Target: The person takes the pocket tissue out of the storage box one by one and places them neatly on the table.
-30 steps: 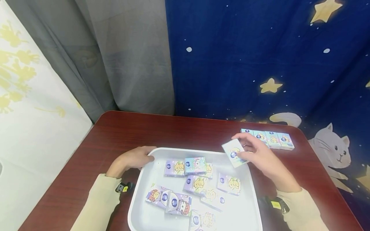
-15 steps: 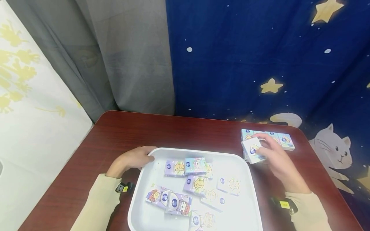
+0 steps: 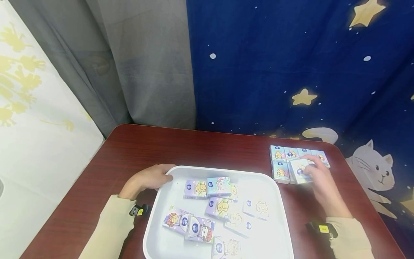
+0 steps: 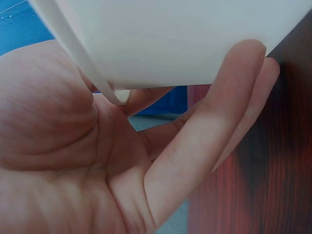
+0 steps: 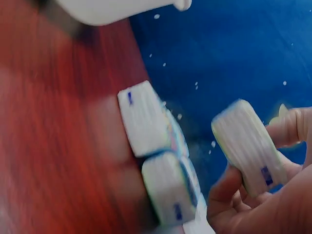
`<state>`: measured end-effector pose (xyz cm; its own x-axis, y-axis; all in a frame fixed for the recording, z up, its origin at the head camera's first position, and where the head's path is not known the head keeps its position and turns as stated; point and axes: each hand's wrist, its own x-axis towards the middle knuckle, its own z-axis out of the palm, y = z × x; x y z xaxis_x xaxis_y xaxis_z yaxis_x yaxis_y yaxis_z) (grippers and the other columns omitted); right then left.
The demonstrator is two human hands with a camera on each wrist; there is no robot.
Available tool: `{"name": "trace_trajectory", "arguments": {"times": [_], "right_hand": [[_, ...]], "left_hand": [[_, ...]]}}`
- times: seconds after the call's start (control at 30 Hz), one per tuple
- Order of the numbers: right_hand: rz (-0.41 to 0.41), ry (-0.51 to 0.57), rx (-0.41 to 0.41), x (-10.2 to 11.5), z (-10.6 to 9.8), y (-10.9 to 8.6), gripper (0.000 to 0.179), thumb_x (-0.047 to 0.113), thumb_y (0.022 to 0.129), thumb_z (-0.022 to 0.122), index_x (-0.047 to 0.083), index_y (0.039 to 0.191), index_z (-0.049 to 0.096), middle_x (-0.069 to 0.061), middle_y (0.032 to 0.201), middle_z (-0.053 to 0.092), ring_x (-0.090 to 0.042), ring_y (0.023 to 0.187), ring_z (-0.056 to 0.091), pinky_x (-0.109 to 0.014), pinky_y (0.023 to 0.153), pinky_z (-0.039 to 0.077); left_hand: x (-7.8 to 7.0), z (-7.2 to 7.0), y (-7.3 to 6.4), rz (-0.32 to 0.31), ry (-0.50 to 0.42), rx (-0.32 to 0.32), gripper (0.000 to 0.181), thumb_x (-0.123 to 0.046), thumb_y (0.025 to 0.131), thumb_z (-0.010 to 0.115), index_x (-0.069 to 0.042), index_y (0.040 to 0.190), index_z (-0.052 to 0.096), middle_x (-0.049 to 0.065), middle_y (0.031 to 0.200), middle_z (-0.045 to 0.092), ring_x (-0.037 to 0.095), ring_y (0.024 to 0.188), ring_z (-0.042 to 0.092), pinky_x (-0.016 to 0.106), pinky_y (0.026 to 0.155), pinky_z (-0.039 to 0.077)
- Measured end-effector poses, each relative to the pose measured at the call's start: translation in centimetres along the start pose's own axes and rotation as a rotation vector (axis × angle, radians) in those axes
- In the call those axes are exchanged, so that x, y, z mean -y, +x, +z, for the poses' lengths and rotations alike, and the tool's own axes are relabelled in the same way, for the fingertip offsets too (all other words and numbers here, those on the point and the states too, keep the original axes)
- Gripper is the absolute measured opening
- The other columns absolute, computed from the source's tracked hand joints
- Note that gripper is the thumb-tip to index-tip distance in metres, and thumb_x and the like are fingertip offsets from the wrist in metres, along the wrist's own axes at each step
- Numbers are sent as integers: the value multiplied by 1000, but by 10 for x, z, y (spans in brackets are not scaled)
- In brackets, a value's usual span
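My right hand [image 3: 323,180] pinches a small tissue pack [image 3: 299,172] between thumb and fingers. In the right wrist view the held tissue pack [image 5: 249,148] is apart from the packs on the table. A front-row tissue pack [image 3: 280,173] lies just left of it, and part of another shows beneath it. Behind is a row of several blue tissue packs [image 3: 277,153]. My left hand [image 3: 152,177] grips the white tray [image 3: 223,169] at its far left corner; in the left wrist view, fingers [image 4: 195,141] lie along the tray's outer wall.
Inside the tray lie several loose tissue packs, purple ones [image 3: 199,228] and a blue one [image 3: 218,186], some overlapping. The dark red table [image 3: 194,147] ends at a rounded far edge, with a grey curtain [image 3: 155,64] and a blue star curtain [image 3: 245,72] behind.
My right hand has carried the tissue pack from above the tray's far right corner rightward to the front row of packs. My left hand and the tray have stayed still.
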<state>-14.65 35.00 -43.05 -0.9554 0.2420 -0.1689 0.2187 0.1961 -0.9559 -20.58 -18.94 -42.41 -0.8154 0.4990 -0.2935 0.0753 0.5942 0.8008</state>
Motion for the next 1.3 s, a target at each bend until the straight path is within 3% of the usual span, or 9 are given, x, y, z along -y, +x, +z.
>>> {"name": "trace_trajectory", "arguments": {"times": [0.17, 0.33, 0.43, 0.7, 0.87, 0.97, 1.1, 1.2, 1.3], "right_hand": [[61, -114, -60, -8, -11, 2, 61, 11, 109, 42, 11, 169, 30, -26, 160, 31, -30, 121, 46, -21, 82, 49], [117, -111, -77, -16, -27, 5, 64, 18, 112, 38, 14, 173, 20, -30, 169, 22, -35, 127, 42, -27, 87, 46], [136, -98, -103, -20, -34, 8, 62, 17, 112, 37, 12, 172, 22, -29, 167, 24, -32, 124, 43, -30, 87, 44], [146, -114, -182, -30, -40, 14, 58, 13, 110, 43, 6, 166, 30, -22, 147, 41, -17, 104, 52, -23, 75, 51], [117, -226, -159, -36, -42, 18, 62, 12, 108, 45, 2, 167, 28, -31, 150, 43, -20, 103, 55, -22, 72, 50], [90, -319, -139, -37, -42, 20, 64, 12, 108, 47, -3, 167, 27, -37, 150, 44, -29, 106, 60, -22, 71, 52], [83, -451, -124, -37, -43, 21, 69, 15, 108, 51, -8, 167, 23, -43, 154, 39, -49, 121, 57, -42, 89, 57], [92, -530, -117, -34, -44, 19, 74, 21, 109, 54, -11, 166, 20, -45, 157, 33, -59, 131, 46, -67, 105, 48], [96, -571, -117, -33, -44, 15, 77, 26, 110, 55, -13, 165, 19, -45, 157, 32, -62, 133, 41, -76, 112, 40]], "left_hand": [[0, -1, 0, 7, 27, -1, 39, -3, 103, 54, -4, 140, 66, 10, 100, 74, 22, 76, 74, 39, 64, 64], [0, -1, 0, 1, 24, -1, 39, -3, 103, 53, -4, 141, 65, 11, 100, 75, 23, 76, 74, 39, 64, 64], [0, 0, 0, -9, 13, -1, 40, -3, 103, 53, -4, 141, 65, 11, 101, 75, 23, 77, 75, 39, 65, 64], [-1, 0, 0, -8, 16, -3, 38, -3, 104, 54, -5, 140, 66, 10, 100, 75, 23, 76, 74, 39, 64, 64], [-2, 0, -1, -13, 8, -4, 39, -3, 104, 55, -5, 141, 66, 11, 101, 75, 23, 77, 75, 39, 64, 64], [-2, 0, -1, -14, 9, -6, 40, -4, 103, 55, -5, 142, 66, 10, 101, 75, 24, 77, 74, 39, 64, 64], [-3, 0, -1, -14, 10, -5, 40, -3, 103, 55, -5, 142, 66, 10, 101, 75, 24, 77, 75, 40, 64, 64], [-3, 1, -1, -14, 4, -4, 40, -3, 103, 55, -5, 141, 66, 11, 102, 75, 24, 77, 75, 40, 65, 65], [-2, 0, -1, -15, 1, -1, 40, -3, 103, 55, -5, 142, 65, 11, 102, 75, 24, 78, 75, 41, 65, 65]]}}
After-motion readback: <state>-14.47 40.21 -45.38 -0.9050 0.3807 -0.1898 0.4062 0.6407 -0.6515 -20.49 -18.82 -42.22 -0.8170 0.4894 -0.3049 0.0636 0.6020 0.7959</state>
